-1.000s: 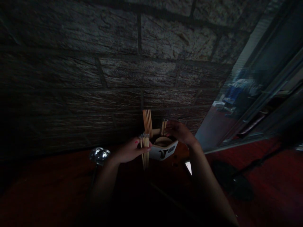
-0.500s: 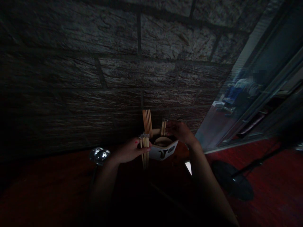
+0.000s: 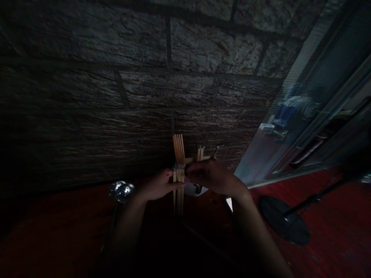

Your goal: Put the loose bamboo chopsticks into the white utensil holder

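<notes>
My left hand (image 3: 160, 185) is closed around a bundle of pale wooden chopsticks (image 3: 178, 176). Their lower ends stick out below the fingers, and their tops look shiny. Close by on the right is my right hand (image 3: 213, 177), fingertips beside the bundle, thumb and index finger apart with nothing visible between them. Both hands partly cover a white box (image 3: 194, 189) with a dark print. Orange-brown chopsticks (image 3: 179, 148) rise behind the left hand, apparently from the box's left side. A smaller group of chopsticks (image 3: 200, 153) stands at its back.
Two shiny perforated ladles (image 3: 120, 191) are left of my left forearm. A bright white patch (image 3: 229, 204) shows beside my right forearm. A stone-block wall (image 3: 162, 88) rises behind the box. At right are a glass panel (image 3: 257, 150) and a round black stand base (image 3: 284, 220).
My right hand has moved left and slightly down, from the chopsticks at the back of the box to beside the bundle. My left hand keeps its hold, nearly still.
</notes>
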Motion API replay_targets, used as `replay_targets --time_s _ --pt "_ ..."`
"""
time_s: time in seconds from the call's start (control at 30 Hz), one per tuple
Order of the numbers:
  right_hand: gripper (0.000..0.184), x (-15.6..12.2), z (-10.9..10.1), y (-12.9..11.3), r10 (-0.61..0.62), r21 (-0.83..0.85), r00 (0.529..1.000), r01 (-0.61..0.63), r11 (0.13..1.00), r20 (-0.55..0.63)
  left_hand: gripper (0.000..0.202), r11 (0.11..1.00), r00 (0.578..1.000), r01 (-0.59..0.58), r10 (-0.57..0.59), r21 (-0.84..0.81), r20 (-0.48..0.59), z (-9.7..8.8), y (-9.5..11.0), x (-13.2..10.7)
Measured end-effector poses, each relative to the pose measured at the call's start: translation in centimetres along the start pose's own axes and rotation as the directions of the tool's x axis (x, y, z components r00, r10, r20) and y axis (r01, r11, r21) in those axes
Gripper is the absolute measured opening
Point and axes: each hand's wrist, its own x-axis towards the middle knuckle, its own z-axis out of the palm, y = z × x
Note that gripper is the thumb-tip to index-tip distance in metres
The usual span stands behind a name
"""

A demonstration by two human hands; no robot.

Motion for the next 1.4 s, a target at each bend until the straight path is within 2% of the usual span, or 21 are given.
replay_targets --time_s 0.07,0.23,0.4,0.6,0.77,0.93,1.07,1.17,1.2,1.27,1.33,1.4 --pt "0.015 0.5 0.9 0.0 -0.006 -0.019 1.000 0.006 1.000 0.013 0.027 1.000 1.000 -0.009 0.009 0.016 0.008 0.0 -0.1 0.0" --pt "0.013 1.3 1.9 0.7 -0.007 -0.030 0.998 0.005 1.000 -0.061 0.029 0.999 0.999 -0.024 0.025 -0.032 0.021 -0.1 -0.1 -0.1" --pt "0.014 1.3 1.7 1.0 -0.028 -0.011 0.999 0.027 1.000 -0.030 0.029 0.999 0.999 -0.032 0.032 -0.010 0.028 0.0 0.0 -0.1" --pt "0.015 0.9 0.9 0.9 -0.060 0.003 0.997 0.061 0.998 -0.046 0.027 1.000 1.000 -0.010 0.010 0.019 0.013 -0.1 0.2 -0.2" --pt "0.017 1.1 0.9 0.9 -0.072 0.023 0.997 0.073 0.997 -0.036 0.026 0.997 0.997 -0.071 0.071 -0.016 0.038 -0.1 -0.1 -0.1" --pt "0.017 1.4 1.1 0.8 -0.062 -0.022 0.997 0.061 0.998 -0.052 0.030 0.998 0.999 -0.048 0.049 -0.051 0.002 0.1 -0.4 0.0" --pt "0.018 0.8 0.1 1.0 -0.029 0.087 0.999 0.032 0.996 -0.026 0.029 0.998 0.999 -0.042 0.043 -0.043 0.022 0.0 0.0 -0.1" --pt "0.022 -0.2 -1.5 1.2 0.028 0.234 0.988 0.008 0.972 -0.152 0.029 0.999 0.999 -0.034 0.035 -0.042 0.021 -0.1 0.0 -0.2" --pt "0.023 -0.6 -2.1 1.1 0.029 0.255 0.972 0.032 0.966 -0.234 0.029 0.999 1.000 -0.018 0.018 -0.034 0.011 -0.1 0.0 -0.2" --pt "0.023 -1.3 -3.4 0.9 0.030 0.231 0.892 0.084 0.969 -0.452 0.029 1.000 1.000 0.018 -0.018 -0.008 -0.002 -0.1 -0.1 -0.2" --pt "0.024 -2.0 -4.3 0.7 0.024 0.186 0.762 0.127 0.974 -0.647 0.027 1.000 1.000 0.027 -0.027 0.012 0.005 -0.1 -0.1 -0.2" --pt "0.025 -2.7 -4.9 0.4 0.003 0.126 0.651 0.142 0.982 -0.759 0.026 1.000 1.000 0.018 -0.018 0.014 0.014 -0.1 0.0 -0.2"
